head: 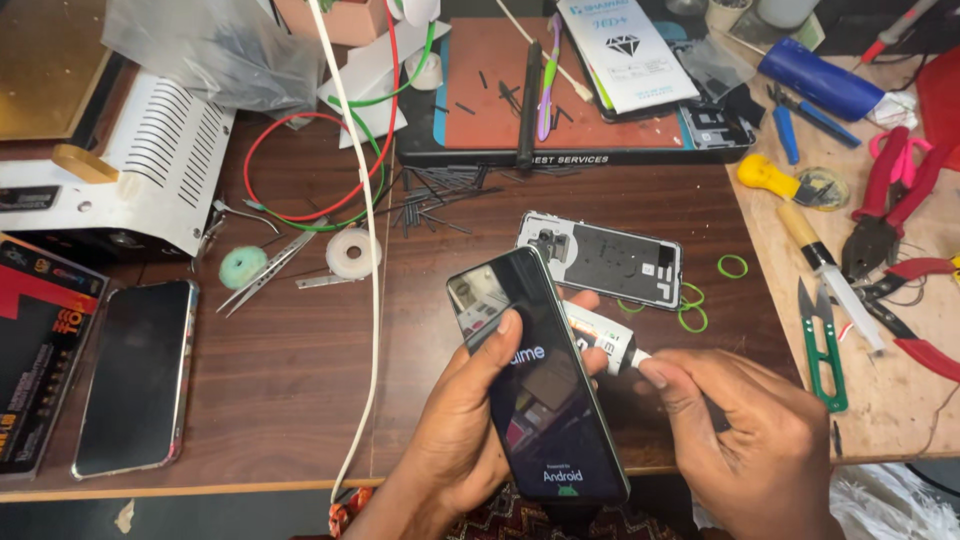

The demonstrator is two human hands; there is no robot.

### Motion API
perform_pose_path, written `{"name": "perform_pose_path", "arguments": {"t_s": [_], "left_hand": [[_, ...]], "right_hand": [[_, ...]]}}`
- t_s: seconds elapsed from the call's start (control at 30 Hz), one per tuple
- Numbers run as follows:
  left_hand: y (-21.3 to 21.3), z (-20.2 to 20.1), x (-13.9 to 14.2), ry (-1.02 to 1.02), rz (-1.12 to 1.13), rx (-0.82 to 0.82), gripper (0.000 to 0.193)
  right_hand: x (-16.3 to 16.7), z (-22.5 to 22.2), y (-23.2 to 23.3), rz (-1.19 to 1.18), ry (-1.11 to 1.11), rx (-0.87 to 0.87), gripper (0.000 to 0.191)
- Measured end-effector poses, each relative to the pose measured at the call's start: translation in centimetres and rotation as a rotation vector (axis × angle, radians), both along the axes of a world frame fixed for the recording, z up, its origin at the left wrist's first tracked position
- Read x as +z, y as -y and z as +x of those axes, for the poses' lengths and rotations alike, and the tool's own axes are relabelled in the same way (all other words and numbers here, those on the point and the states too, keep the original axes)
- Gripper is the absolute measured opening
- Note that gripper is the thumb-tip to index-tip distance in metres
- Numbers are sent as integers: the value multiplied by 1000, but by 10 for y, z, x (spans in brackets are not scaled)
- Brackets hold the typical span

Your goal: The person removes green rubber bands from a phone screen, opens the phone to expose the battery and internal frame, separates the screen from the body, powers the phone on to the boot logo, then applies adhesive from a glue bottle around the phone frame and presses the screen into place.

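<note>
My left hand [470, 425] holds a black smartphone [545, 400] upright, thumb resting on its lit screen, which shows a start-up logo. My right hand [745, 435] pinches the black cap end of a small white glue tube [603, 337] that lies behind the phone's right edge. A phone back cover [600, 258] with its inner side up lies on the wooden table just beyond. Green rubber bands [692, 308] sit beside it.
A second phone [135, 375] lies at the left by a red-black box [35, 355]. Tweezers [262, 270], tape rolls [350, 252], a white cable [372, 250], a work mat [560, 90], pliers [885, 205], green snips [822, 345] and screwdrivers surround the table.
</note>
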State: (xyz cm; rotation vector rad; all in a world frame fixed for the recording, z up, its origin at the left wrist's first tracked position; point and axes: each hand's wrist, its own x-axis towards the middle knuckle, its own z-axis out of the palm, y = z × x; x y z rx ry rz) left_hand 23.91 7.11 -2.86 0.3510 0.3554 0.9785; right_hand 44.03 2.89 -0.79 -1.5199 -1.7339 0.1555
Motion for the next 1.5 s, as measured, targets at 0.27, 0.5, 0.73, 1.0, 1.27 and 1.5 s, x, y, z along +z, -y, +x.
{"name": "perform_pose_path", "arguments": {"t_s": [0.27,0.5,0.73,1.0,1.27,1.5], "left_hand": [[-4,-3,1,-221,-171,14,56],[-4,-5,-3,-55,-133,31,54],[-3,-5,-5,313,-177,-60,54],[0,4,-9,408,-262,-127,46],[1,5,-12,414,-253,-108,47],[-3,4,-16,451,-242,-102,50]], "right_hand": [[23,-20,-6,115,-39,82,26],[23,-18,-6,0,2,-17,9],[12,-1,8,241,104,156,24],[34,15,23,155,343,249,36],[27,5,9,152,169,95,24],[5,16,17,201,148,81,13]]}}
